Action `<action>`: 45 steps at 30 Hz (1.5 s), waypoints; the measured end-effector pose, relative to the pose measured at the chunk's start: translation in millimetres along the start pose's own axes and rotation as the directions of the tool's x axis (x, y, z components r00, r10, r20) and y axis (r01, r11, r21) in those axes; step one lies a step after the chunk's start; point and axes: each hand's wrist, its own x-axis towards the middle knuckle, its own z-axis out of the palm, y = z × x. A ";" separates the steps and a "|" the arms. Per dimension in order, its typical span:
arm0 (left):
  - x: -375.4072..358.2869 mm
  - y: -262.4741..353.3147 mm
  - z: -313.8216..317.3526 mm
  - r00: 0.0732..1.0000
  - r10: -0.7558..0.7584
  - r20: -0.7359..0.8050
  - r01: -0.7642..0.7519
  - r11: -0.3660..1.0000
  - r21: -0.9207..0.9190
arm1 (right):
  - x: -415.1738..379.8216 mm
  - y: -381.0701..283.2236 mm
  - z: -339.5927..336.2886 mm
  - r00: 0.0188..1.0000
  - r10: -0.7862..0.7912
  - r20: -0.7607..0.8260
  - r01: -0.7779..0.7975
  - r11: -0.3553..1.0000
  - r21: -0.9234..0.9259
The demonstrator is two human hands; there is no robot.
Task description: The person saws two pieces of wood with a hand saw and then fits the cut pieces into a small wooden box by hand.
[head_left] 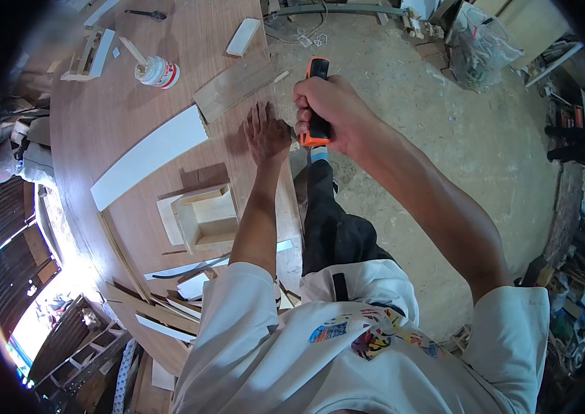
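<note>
My left hand point(267, 134) lies flat on the wooden table point(168, 131) at its right edge, fingers stretched out. Just beside it, past the edge, my right hand point(334, 110) is wrapped round the orange and black handle of what looks like a handsaw point(319, 124); its blade is mostly hidden from above. A thin wooden board point(234, 88) lies beyond my left fingertips. To the left of that hand is a long white-faced panel point(151, 155). An open wooden box point(204, 217) sits nearer, by my left forearm.
A white glue tub point(157, 72) with a stick in it stands on the table, near a small wooden frame point(91, 55). A white block point(243, 37) lies at the far edge. Wood strips point(161, 310) are piled at the near left. A plastic bag point(482, 45) sits on the floor.
</note>
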 end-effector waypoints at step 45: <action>-1.9 -4.1 2.1 0.996 0.012 0.091 -0.018 0.998 0.061 | 27.1 22.9 -9.7 0.995 0.095 0.032 -0.096 0.995 0.035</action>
